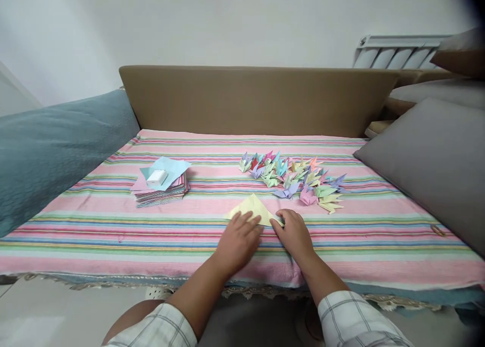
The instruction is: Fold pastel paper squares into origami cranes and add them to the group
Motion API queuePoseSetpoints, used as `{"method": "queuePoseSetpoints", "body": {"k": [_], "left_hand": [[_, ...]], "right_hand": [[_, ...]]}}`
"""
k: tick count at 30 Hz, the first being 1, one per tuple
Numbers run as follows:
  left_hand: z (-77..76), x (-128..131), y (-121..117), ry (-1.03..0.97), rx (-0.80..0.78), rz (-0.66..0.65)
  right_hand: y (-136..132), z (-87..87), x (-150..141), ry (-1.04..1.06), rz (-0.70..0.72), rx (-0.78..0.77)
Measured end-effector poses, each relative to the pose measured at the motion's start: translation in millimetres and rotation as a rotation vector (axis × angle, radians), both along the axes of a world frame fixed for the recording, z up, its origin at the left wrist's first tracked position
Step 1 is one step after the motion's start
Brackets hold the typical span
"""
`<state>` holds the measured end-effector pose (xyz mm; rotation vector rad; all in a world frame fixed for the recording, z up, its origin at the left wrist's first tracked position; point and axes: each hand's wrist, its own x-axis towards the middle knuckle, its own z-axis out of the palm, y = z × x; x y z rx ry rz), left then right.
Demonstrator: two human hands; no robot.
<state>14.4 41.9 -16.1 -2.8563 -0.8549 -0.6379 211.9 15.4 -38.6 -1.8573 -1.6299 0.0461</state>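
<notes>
A pale yellow sheet of origami paper (252, 205), folded into a triangle with its tip pointing away from me, lies on the striped cloth. My left hand (242, 236) rests on its lower left part, fingers stretched out and pressing flat. At the right corner, my right hand (294, 233) pinches the paper between thumb and forefinger. Just beyond it to the right is a cluster of folded paper cranes (288, 178) in many colours. Off to the left sits a stack of coloured paper squares (162, 198) with a small white block (156, 178) on top.
The striped cloth (94, 226) covers a sofa seat with a brown backrest (257, 99). A blue-green covered armrest (64, 145) bounds the left side. Grey cushions (435, 160) lean at the right, near a small brown ring (438, 230). A radiator (401, 51) hangs behind.
</notes>
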Motion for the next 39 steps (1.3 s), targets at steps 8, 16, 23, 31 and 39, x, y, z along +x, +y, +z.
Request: {"method": "queuePoseSetpoints", "body": {"k": [8, 16, 23, 31, 39], "left_hand": [[-2.7, 10.0, -15.5, 0.163, -0.132, -0.022], [-3.2, 6.1, -13.8, 0.157, -0.171, -0.04], [-0.2, -4.3, -13.4, 0.14, -0.218, -0.029], [4.2, -41.3, -8.8, 0.109, -0.207, 0.13], [15.0, -49.2, 4.9, 0.002, -0.229, 0.263]], "right_hand": [[-1.6, -1.1, 3.8, 0.011, 0.036, 0.015], [-6.1, 0.6, 14.0, 0.029, 0.055, -0.026], [-7.1, 2.8, 16.5, 0.03, 0.082, -0.092], [-13.6, -0.6, 15.2, -0.014, 0.114, -0.048], [-16.1, -1.3, 12.9, -0.069, 0.122, -0.053]]}}
